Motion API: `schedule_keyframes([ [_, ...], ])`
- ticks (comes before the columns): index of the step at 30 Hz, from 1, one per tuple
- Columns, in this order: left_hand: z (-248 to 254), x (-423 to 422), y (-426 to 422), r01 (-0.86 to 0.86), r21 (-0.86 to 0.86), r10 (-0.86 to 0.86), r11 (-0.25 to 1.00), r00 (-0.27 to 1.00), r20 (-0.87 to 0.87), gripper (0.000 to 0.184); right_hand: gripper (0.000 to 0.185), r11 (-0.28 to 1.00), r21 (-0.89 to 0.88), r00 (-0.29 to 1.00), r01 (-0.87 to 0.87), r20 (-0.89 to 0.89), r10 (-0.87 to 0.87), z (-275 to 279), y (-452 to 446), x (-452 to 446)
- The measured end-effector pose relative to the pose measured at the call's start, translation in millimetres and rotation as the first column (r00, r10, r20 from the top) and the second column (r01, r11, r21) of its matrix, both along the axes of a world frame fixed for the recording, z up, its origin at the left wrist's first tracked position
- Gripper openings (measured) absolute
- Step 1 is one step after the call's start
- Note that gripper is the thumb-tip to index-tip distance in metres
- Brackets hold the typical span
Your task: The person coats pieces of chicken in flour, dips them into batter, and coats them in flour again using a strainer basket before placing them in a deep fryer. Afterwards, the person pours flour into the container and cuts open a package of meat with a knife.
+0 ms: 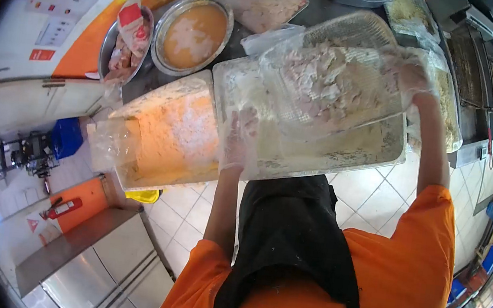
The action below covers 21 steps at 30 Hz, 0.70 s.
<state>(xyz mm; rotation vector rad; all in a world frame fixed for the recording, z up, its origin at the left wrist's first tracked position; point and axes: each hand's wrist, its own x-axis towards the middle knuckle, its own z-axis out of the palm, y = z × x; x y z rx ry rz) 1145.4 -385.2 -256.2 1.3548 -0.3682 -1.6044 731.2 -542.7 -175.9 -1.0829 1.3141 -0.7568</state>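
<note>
My right hand (413,80), in a clear plastic glove, grips the right end of a wire mesh basket (367,29). Pale flour-coated pieces (328,78), which look like raw meat, lie in the basket. It is tilted and blurred above a deep tray of flour (398,148). My left hand (241,138), also gloved, is over the left end of that tray with its fingers stretched out and apart. Nothing shows in it, though the glove blurs its outline. Beside it on the left is a tray of orange powder (167,127) with a white patch.
Behind are a bowl of orange liquid (192,35), a metal bowl with raw meat and a bag (125,55), and a cutting board (261,0). At right, more trays of pale food (446,110) stand near cooking equipment (478,71). A steel-fronted cabinet (100,265) is at lower left.
</note>
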Motion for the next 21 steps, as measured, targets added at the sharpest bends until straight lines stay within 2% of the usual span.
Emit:
schedule_keyframes([
  [1,-13,10,4,0.058,-0.053,-0.043,0.997,0.969,0.245,0.055,0.028,1.0,0.009,0.993,-0.019,-0.119,0.02,21,-6,9],
  [2,-19,21,12,0.357,-0.041,-0.223,0.933,0.664,0.714,0.05,0.029,0.999,-0.037,0.952,-0.004,-0.306,-0.007,32,-13,19],
  [3,-17,31,19,0.577,0.126,-0.243,0.807,0.13,0.961,0.046,0.031,0.996,-0.091,0.876,0.004,-0.479,-0.047,43,-21,30],
  [4,-16,37,22,0.65,0.171,-0.188,0.74,-0.044,0.981,0.043,0.033,0.989,-0.15,0.77,0.003,-0.631,-0.098,55,-24,42],
  [5,-15,42,24,0.702,0.218,-0.096,0.678,-0.209,0.973,0.04,0.033,0.981,-0.184,0.731,-0.062,-0.677,-0.081,66,-27,57],
  [6,3,34,19,0.729,0.036,-0.088,0.684,0.033,0.996,0.038,0.032,0.968,-0.216,0.688,-0.126,-0.722,-0.071,78,-30,72],
  [7,13,29,17,0.711,-0.15,-0.074,0.687,0.273,0.959,0.036,0.032,0.949,-0.249,0.567,-0.192,-0.817,-0.1,86,-37,93],
  [8,10,32,16,0.773,-0.199,0.005,0.603,0.245,0.969,0.034,0.031,0.924,-0.277,0.436,-0.264,-0.889,-0.142,96,-48,118],
  [10,-2,44,11,0.87,-0.256,0.179,0.421,0.197,0.964,0.032,0.029,0.831,-0.208,0.079,-0.515,-0.977,-0.196,117,-68,175],
  [12,-8,48,11,0.921,-0.203,0.111,0.332,0.176,0.978,0.027,0.027,0.679,0.083,-0.365,-0.729,-0.887,-0.283,130,-82,229],
  [13,-12,48,11,0.942,-0.178,0.075,0.283,0.164,0.984,0.025,0.015,0.673,0.091,-0.407,-0.734,-0.853,-0.328,118,-96,251],
  [15,-39,50,16,0.923,-0.277,0.243,0.267,0.214,0.946,0.019,0.012,0.472,-0.197,-0.095,-0.859,-0.845,-0.526,81,-133,276],
  [16,-47,50,18,0.912,-0.321,0.324,0.254,0.233,0.917,0.017,0.016,0.522,-0.124,-0.158,-0.844,-0.872,-0.463,88,-135,304],
  [17,-38,47,22,0.927,-0.193,0.309,0.321,0.09,0.947,0.014,0.02,0.566,-0.048,-0.219,-0.823,-0.892,-0.395,96,-137,331],
  [18,-20,53,23,0.913,-0.076,0.294,0.401,-0.05,0.955,0.012,0.025,0.62,-0.163,-0.103,-0.767,-0.923,-0.37,105,-140,374],
  [20,-8,53,26,0.9,0.005,0.331,0.436,-0.166,0.929,0.01,0.035,0.75,-0.337,0.143,-0.569,-0.939,-0.314,92,-146,411],
  [21,-9,57,25,0.913,-0.037,0.408,0.407,-0.145,0.901,0.01,0.04,0.805,-0.394,0.268,-0.444,-0.915,-0.3,87,-149,427],
])
